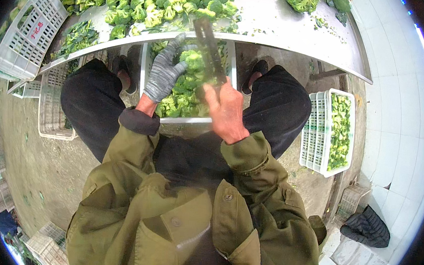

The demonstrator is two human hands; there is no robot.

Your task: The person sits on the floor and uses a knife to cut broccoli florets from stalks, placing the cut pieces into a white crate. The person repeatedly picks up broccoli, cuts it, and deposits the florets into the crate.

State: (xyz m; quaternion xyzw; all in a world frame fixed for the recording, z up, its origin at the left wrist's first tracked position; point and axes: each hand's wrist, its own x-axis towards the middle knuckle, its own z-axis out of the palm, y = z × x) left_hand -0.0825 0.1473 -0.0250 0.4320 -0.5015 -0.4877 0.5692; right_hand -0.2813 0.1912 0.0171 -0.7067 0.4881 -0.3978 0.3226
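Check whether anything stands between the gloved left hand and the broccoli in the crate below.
Nothing visible does: the left hand is over the broccoli. Right of that hand, the knife in the right hand overhangs the crate.

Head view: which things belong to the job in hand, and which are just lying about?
Job in hand, as far as I can judge:
knife, blurred, in the right hand
broccoli florets by the gloved left hand
lower crate holding them
table

Apparently just lying about:
black quilted garment, lower right
beige crate beside it
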